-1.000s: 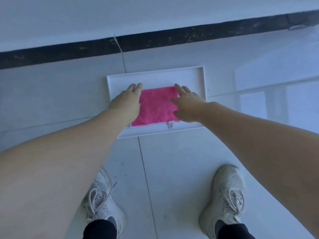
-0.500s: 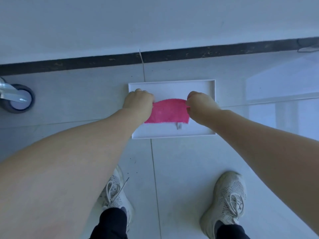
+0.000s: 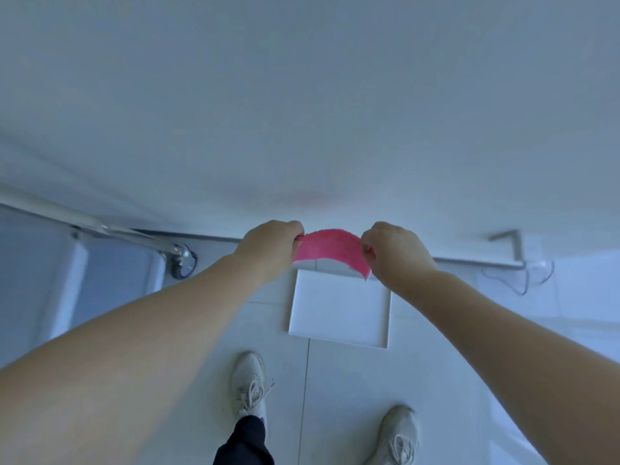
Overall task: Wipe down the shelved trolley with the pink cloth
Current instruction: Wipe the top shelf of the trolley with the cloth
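Cloth (image 3: 330,250) rose off the tray (image 3: 339,307) since earlier | left hand (image 3: 271,251) and right hand (image 3: 396,255) each pinched a cloth end | tray lay on the floor (image 3: 352,397)

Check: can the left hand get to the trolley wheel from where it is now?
Probably yes. The trolley wheel sits to the left, nothing between, but the left hand grips the pink cloth with the right hand.

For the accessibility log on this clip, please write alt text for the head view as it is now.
Both hands, left hand and right hand, hold a bright pink fuzzy cloth by its ends, lifted above a shallow white rectangular tray lying on the pale tiled floor. Two white mesh sneakers show below, and a metal-framed trolley with a grey caster wheel stands at left.
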Action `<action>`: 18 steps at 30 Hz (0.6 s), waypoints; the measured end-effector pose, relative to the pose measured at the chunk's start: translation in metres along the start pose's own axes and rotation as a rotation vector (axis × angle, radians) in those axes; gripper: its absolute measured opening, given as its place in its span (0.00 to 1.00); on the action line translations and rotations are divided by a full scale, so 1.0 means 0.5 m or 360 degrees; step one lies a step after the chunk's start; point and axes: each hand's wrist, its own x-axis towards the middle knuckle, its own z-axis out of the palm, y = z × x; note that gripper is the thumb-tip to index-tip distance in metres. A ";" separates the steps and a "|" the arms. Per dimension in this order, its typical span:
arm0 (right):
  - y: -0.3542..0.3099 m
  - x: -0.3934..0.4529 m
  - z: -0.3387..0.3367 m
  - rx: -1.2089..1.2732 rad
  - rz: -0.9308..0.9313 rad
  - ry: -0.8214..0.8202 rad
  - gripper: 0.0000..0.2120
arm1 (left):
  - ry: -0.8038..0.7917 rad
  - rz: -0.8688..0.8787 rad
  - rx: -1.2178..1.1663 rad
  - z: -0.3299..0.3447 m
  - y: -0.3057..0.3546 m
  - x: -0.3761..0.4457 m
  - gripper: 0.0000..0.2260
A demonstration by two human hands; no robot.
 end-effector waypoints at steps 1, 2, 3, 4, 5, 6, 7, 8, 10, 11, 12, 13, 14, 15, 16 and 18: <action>-0.028 -0.010 -0.058 0.0020 -0.0045 0.0042 0.05 | 0.0037 0.0006 0.0018 -0.061 0.019 -0.020 0.07; -0.057 -0.020 -0.115 0.0031 -0.0091 0.0089 0.04 | 0.0071 0.0016 0.0043 -0.122 0.037 -0.043 0.07; -0.086 -0.030 -0.173 0.0034 -0.0135 0.0133 0.03 | 0.0112 0.0027 0.0070 -0.183 0.055 -0.068 0.07; -0.115 -0.042 -0.231 0.0032 -0.0173 0.0167 0.03 | 0.0156 0.0034 0.0090 -0.243 0.075 -0.096 0.08; -0.146 -0.055 -0.289 0.0026 -0.0208 0.0189 0.05 | 0.0201 0.0035 0.0098 -0.302 0.095 -0.126 0.08; -0.177 -0.069 -0.344 0.0006 -0.0254 0.0207 0.07 | 0.0249 0.0035 0.0098 -0.360 0.114 -0.159 0.08; -0.208 -0.086 -0.400 -0.0027 -0.0308 0.0223 0.08 | 0.0302 0.0031 0.0094 -0.416 0.134 -0.194 0.08; -0.240 -0.104 -0.454 -0.0065 -0.0363 0.0237 0.07 | 0.0358 0.0020 0.0088 -0.471 0.155 -0.233 0.09; -0.301 -0.146 -0.560 -0.0117 -0.0465 0.0267 0.06 | 0.0489 -0.0023 0.0084 -0.575 0.195 -0.316 0.09; -0.331 -0.168 -0.611 -0.0134 -0.0520 0.0288 0.06 | 0.0561 -0.0045 0.0091 -0.624 0.213 -0.360 0.09; -0.360 -0.193 -0.661 -0.0144 -0.0576 0.0309 0.06 | 0.0638 -0.0072 0.0088 -0.669 0.232 -0.407 0.09; -0.390 -0.218 -0.708 -0.0155 -0.0636 0.0335 0.06 | 0.0723 -0.0103 0.0074 -0.710 0.250 -0.456 0.09; -0.421 -0.243 -0.752 -0.0165 -0.0698 0.0371 0.06 | 0.0809 -0.0134 0.0059 -0.749 0.266 -0.505 0.08; -0.451 -0.269 -0.791 -0.0170 -0.0756 0.0411 0.07 | 0.0886 -0.0162 0.0044 -0.783 0.281 -0.553 0.08; -0.480 -0.295 -0.825 -0.0173 -0.0817 0.0449 0.08 | 0.0960 -0.0189 0.0031 -0.813 0.294 -0.599 0.08; -0.540 -0.348 -0.879 -0.0185 -0.0960 0.0502 0.09 | 0.1087 -0.0237 0.0012 -0.861 0.311 -0.690 0.07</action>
